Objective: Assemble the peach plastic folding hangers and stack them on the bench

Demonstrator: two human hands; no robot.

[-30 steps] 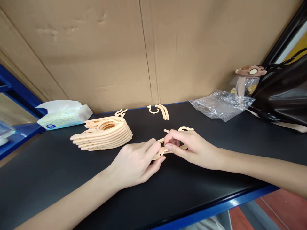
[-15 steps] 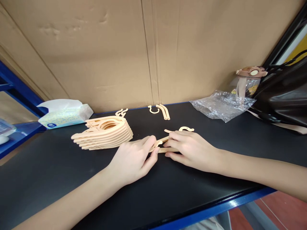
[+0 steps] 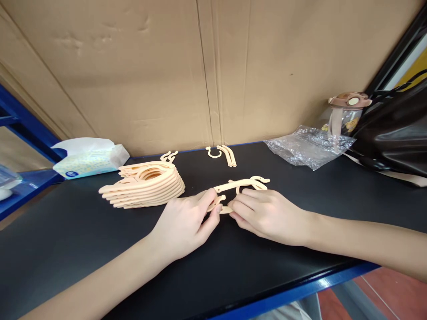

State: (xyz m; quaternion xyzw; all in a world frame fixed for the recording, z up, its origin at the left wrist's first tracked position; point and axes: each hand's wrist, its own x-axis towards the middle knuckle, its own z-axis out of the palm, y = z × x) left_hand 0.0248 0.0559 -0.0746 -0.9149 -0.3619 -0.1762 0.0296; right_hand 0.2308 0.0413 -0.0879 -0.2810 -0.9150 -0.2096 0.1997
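Observation:
My left hand (image 3: 187, 222) pinches a beige hanger hook piece (image 3: 216, 203) between thumb and fingers, at the middle of the black table. Against it, my right hand (image 3: 268, 215) closes on a beige hanger arm (image 3: 226, 210), of which only a short length shows; the fingers hide how the two parts meet. Just beyond both hands lies a loose curved hanger arm (image 3: 235, 183), with a hook (image 3: 263, 179) and other partly covered pieces near its right end. To the left, a stack of beige hangers (image 3: 147, 186) sits beside my left hand.
Behind the stack are small hooks (image 3: 169, 156). Farther back lie another hook (image 3: 214, 153) and a pair of hanger arms (image 3: 228, 156). A tissue pack (image 3: 90, 158) stands left; a clear plastic bag (image 3: 307, 146), a bottle (image 3: 347, 115) and a black bag (image 3: 393, 129) are right.
My right hand has shifted slightly nearer to me. A curved hanger arm that was mostly under its fingers now lies uncovered beyond it. My left hand keeps its pinch.

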